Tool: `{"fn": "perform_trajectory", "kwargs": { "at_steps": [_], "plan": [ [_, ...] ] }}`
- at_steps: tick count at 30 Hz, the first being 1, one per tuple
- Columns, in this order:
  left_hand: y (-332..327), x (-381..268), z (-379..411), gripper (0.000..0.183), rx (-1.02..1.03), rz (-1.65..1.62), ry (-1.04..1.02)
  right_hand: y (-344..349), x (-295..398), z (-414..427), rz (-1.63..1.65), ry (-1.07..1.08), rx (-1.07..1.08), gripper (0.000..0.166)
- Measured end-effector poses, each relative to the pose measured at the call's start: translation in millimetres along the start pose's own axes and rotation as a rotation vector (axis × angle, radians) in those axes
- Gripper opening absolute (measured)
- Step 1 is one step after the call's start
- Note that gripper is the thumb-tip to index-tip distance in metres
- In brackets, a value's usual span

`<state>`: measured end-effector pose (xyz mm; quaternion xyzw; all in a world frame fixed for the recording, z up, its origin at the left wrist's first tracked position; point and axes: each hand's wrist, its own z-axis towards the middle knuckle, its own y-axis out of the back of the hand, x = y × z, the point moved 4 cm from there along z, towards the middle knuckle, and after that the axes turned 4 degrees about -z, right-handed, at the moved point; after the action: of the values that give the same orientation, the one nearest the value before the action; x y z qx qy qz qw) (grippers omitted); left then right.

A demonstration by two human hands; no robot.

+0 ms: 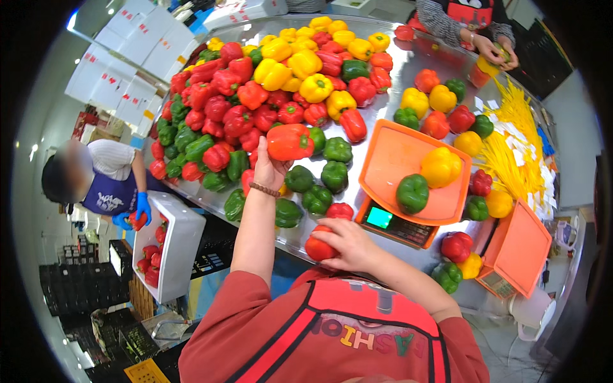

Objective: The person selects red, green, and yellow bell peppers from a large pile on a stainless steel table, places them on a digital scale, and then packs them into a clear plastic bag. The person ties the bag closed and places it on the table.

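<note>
My left hand (271, 168), a beaded bracelet at its wrist, holds a large red bell pepper (289, 142) at the edge of the pepper pile. Close to my body, my right hand (349, 243) is curled around a smaller red bell pepper (320, 244). Between the hands lie several green bell peppers (316, 199) and another red one (340, 211). Right of them stands an orange digital scale (400, 222) with a lit green display. Its orange tray (383, 165) bears a yellow bell pepper (440, 166) and a green bell pepper (412, 193).
A big pile of mixed bell peppers (239, 119) covers the metal table's (383, 105) left side. Small pepper groups, yellow strips (515, 115) and a second scale (515, 249) lie right. One co-worker (115, 182) handles peppers by a white foam box (177, 249); another (459, 28) works opposite.
</note>
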<state>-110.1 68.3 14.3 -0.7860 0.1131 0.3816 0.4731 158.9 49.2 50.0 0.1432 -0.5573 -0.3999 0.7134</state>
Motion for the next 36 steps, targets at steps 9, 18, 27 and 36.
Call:
{"fn": "perform_trajectory", "kwargs": {
  "at_steps": [9, 18, 27, 36],
  "plan": [
    [-163.2, 87.2, 0.4, 0.061, 0.543, 1.129, -0.63, -46.4, -7.2, -11.8, -0.112, 0.022, 0.126, 0.06],
    [-155.5, 116.5, 7.9, 0.073, 0.585, 0.98, -0.387, -61.8, -11.0, -15.2, -0.226, -0.002, 0.186, 0.058],
    [-13.4, 69.9, -62.5, 0.055, 0.177, 0.866, -0.183, -67.9, -9.1, -12.1, -0.329, -0.02, 0.179, 0.044],
    [32.2, 70.6, -162.5, 0.06, 0.21, 1.378, -0.46, -80.1, -11.6, -10.4, -0.366, -0.04, 0.173, 0.036]
  ]
}}
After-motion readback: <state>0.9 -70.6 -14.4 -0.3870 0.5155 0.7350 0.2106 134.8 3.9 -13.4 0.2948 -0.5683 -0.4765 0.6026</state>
